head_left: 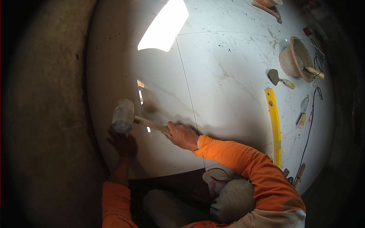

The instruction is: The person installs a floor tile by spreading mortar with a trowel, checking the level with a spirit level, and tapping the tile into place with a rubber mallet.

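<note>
My right hand [183, 136] is closed round the wooden handle of a rubber mallet [124, 116] with a pale, worn head. The mallet's head hangs above the left part of the white tiled floor [224, 102], close to my left hand. Spread fingers show on my left hand [123, 145], which lies on the tile near the wall and holds nothing. The mallet's head is just beyond its fingertips; whether they touch, I cannot tell.
Along the left runs a bare wall [49, 114]. To the right lie a yellow spirit level [274, 125], a trowel [274, 77], another trowel [304, 104] and a black cable [310, 131]. A mortar bucket [291, 62] stands tipped at the far right. My knee [234, 201] is close below.
</note>
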`<state>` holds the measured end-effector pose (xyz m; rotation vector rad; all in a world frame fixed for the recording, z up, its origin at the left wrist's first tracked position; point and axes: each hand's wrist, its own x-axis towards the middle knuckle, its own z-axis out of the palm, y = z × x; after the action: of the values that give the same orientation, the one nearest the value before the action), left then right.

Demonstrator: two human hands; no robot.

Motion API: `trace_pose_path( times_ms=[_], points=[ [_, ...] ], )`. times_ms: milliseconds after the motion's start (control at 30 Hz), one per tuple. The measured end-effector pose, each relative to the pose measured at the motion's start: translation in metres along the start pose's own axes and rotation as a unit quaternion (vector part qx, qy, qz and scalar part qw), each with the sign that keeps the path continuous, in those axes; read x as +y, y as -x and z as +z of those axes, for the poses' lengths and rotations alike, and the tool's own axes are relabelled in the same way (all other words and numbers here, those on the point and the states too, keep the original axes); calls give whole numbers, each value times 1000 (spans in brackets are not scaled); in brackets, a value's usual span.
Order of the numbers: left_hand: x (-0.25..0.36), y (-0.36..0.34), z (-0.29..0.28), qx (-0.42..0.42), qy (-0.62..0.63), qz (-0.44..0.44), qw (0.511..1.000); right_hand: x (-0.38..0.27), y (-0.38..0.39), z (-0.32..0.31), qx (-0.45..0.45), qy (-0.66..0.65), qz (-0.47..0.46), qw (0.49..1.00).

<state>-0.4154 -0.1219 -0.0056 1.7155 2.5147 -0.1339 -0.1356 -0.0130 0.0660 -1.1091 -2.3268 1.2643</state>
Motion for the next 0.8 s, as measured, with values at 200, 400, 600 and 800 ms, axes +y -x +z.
trace_pose_path(
  times_ms=[200,400,600,800],
  points=[
    [-7,-21,9,35,112,-19,993,-7,0,0,-44,-13,-3,999],
    [-28,-36,17,-5,137,-32,990,-7,3,0,-87,-12,15,996],
    [-93,-66,65,61,-50,-39,996,-18,-16,4,-119,5,10,993],
    [-64,-89,15,33,-80,-37,996,2,-19,-16,-149,6,56,987]
  ],
)
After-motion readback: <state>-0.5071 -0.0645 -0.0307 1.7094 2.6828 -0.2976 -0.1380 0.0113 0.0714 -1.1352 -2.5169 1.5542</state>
